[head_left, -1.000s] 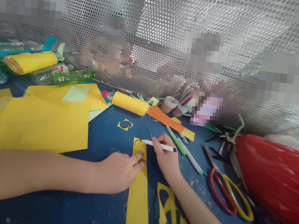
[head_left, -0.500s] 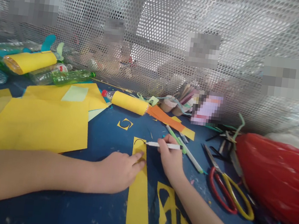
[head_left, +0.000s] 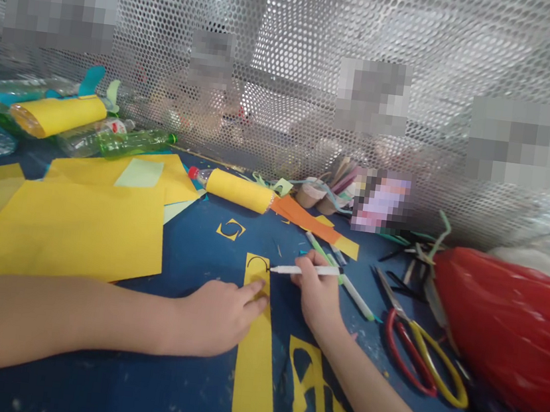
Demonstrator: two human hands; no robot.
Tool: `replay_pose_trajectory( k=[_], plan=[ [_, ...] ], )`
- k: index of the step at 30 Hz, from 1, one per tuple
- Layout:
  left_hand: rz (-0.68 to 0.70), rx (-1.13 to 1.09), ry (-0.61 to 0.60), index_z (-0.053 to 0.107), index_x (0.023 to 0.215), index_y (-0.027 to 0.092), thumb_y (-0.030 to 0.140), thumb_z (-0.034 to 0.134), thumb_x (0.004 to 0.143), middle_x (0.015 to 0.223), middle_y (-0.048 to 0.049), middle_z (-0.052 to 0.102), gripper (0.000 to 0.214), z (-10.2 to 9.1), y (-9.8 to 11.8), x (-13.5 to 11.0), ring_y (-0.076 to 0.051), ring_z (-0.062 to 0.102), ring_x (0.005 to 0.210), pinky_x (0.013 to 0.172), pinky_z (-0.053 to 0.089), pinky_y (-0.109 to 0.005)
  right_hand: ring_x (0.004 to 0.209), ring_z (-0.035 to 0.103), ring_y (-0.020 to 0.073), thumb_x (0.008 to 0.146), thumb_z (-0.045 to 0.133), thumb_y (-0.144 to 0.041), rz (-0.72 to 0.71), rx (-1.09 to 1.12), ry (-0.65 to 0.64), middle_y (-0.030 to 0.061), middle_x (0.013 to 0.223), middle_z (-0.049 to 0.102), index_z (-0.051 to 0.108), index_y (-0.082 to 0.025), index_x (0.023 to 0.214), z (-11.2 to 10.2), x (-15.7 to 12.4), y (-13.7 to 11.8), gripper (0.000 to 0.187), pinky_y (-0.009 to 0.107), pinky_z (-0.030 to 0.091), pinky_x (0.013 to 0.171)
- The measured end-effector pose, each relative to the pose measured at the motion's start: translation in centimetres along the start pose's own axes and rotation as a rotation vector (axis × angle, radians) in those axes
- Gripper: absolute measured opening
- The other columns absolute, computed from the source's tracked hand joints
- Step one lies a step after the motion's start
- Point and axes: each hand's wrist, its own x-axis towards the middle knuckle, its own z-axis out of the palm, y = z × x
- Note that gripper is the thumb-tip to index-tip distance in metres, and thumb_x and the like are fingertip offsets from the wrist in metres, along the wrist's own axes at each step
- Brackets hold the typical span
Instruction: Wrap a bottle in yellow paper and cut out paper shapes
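Observation:
A long yellow paper strip (head_left: 255, 370) lies on the blue table (head_left: 199, 250), with a black curved line drawn near its far end. My left hand (head_left: 218, 316) rests on the strip, fingers pressed flat against it. My right hand (head_left: 317, 291) is closed around a white marker pen (head_left: 304, 270), held nearly level, its tip at the right edge of the strip's far end beside the drawn curve.
Large yellow sheets (head_left: 66, 227) lie to the left. Bottles wrapped in yellow paper (head_left: 239, 190) sit further back. Yellow scraps (head_left: 313, 388) lie under my right wrist. Red-and-yellow scissors (head_left: 417, 350), loose pens (head_left: 358, 300) and a red plastic bag (head_left: 505, 328) lie right. A perforated metal screen (head_left: 292, 68) stands behind.
My right hand has slid to the right with the pen, the tip travelling from the left of the strip's far end to its right edge, and a black curve has grown there. My left hand stayed put.

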Motion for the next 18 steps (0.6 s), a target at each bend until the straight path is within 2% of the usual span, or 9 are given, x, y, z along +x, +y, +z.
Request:
replay_pose_trajectory(
  k=[2,4,7,11,18],
  plan=[
    [0.002,-0.004,0.001,0.045,0.129,0.010,0.019,0.039,0.086,0.137,-0.0183,0.044,0.045,0.03,-0.01,-0.02,-0.020,0.064,0.068,0.051,0.052,-0.034,0.040,0.027,0.0071,0.077,0.057,-0.029,0.026,0.159,0.038,-0.0095,0.043,0.029,0.034,-0.022,0.056,0.18,0.08,-0.23,0.032,0.022,0.023,0.040],
    [0.004,-0.004,-0.002,0.044,0.130,0.010,0.019,0.038,0.086,0.138,-0.0181,0.043,0.045,0.01,-0.01,-0.05,-0.020,0.064,0.068,0.052,0.052,-0.035,0.039,0.032,0.0076,0.081,0.054,-0.041,0.072,0.254,0.050,-0.0081,0.043,0.037,0.040,-0.022,0.061,0.33,0.09,-0.55,0.031,0.021,0.027,0.040],
    [-0.013,-0.022,-0.001,0.045,0.129,0.012,0.019,0.039,0.087,0.137,-0.0170,0.044,0.044,-0.10,0.03,-0.06,-0.020,0.064,0.068,0.052,0.052,-0.035,0.039,0.039,0.0094,0.084,0.047,-0.053,0.119,0.219,0.022,-0.0048,0.043,0.048,0.050,-0.022,0.072,0.42,-0.02,-0.88,0.033,0.021,0.029,0.039],
    [-0.032,-0.058,0.035,0.048,0.126,0.013,0.024,0.036,0.090,0.132,-0.0156,0.049,0.039,-0.40,0.01,-0.01,-0.019,0.064,0.068,0.053,0.052,-0.034,0.038,0.039,0.0091,0.082,0.051,-0.053,0.068,0.111,-0.028,-0.0054,0.043,0.047,0.052,-0.020,0.073,0.43,-0.15,-0.79,0.033,0.021,0.028,0.038],
    [-0.031,-0.097,0.076,0.050,0.122,0.014,0.031,0.031,0.093,0.124,-0.0158,0.051,0.038,-0.56,-0.05,-0.13,-0.018,0.064,0.069,0.054,0.052,-0.032,0.040,0.037,0.0092,0.081,0.053,-0.049,0.054,0.095,-0.064,-0.0062,0.045,0.047,0.050,-0.022,0.072,0.55,-0.14,-0.92,0.029,0.022,0.028,0.039]
  ],
)
